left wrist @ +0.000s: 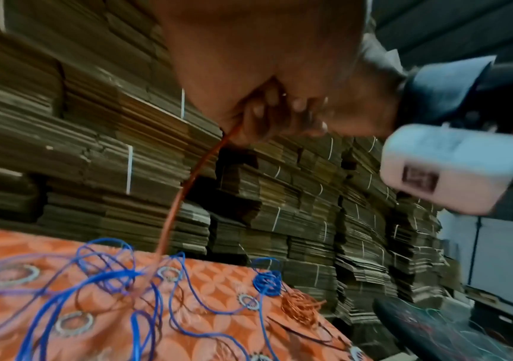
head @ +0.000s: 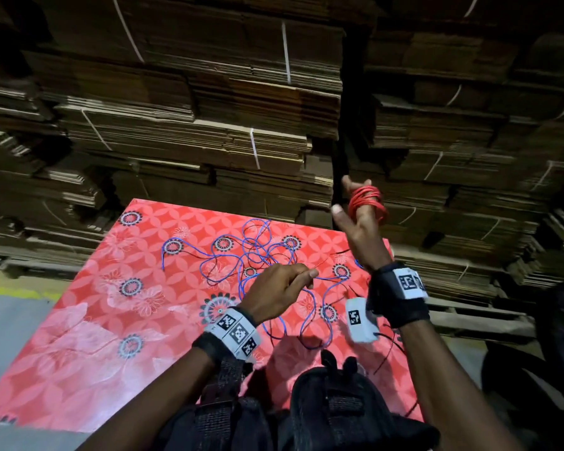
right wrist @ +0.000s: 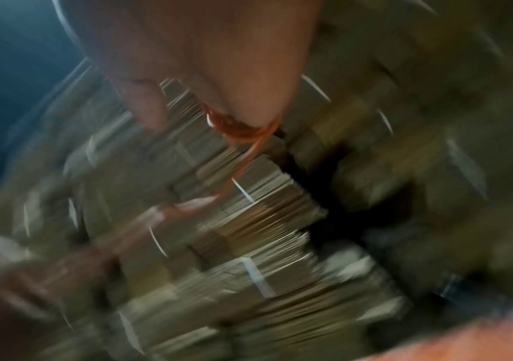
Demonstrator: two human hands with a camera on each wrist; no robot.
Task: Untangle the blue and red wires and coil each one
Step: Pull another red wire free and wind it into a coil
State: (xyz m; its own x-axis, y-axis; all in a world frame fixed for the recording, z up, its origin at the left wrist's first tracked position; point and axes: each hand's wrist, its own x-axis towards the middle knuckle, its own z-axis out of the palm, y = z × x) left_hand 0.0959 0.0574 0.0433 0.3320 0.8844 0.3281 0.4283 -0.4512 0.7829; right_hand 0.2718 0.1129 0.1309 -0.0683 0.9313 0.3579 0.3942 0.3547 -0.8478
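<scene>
Winding red wire (head: 368, 203) round the right hand (head: 358, 229), upper right of centre in the head view: loops sit over the raised fingers, thumb out to the left, so that grip is wrapped in the coil. Left hand (head: 282, 288) sits lower, centre frame, thumb and forefinger pinched together on a thin strand, most likely the red feed. The strand runs up and right from that pinch toward the coil; that line is what the next wrap likely turns on. Blue wire (head: 254, 252) lies loose and looped on the red patterned surface (head: 79, 336), just above the left hand, still tangled with thin dark strands. Red run between the hands is barely visible here.

Left wrist view: left-hand fingers (left wrist: 258, 117) at top centre clamp the red wire, which drops down and left into the blue wire at lower left. A small wound blue bundle (left wrist: 266, 281) and an orange-red bundle (left wrist: 298, 307) lie on the surface at lower right. Where red crosses blue is blurred.

Right wrist view: heavy motion blur. Red loops (right wrist: 236, 129) ring a finger at upper centre, one strand trailing down and left. Cardboard stacks (right wrist: 264, 232) behind; surface cut off at lower right.
</scene>
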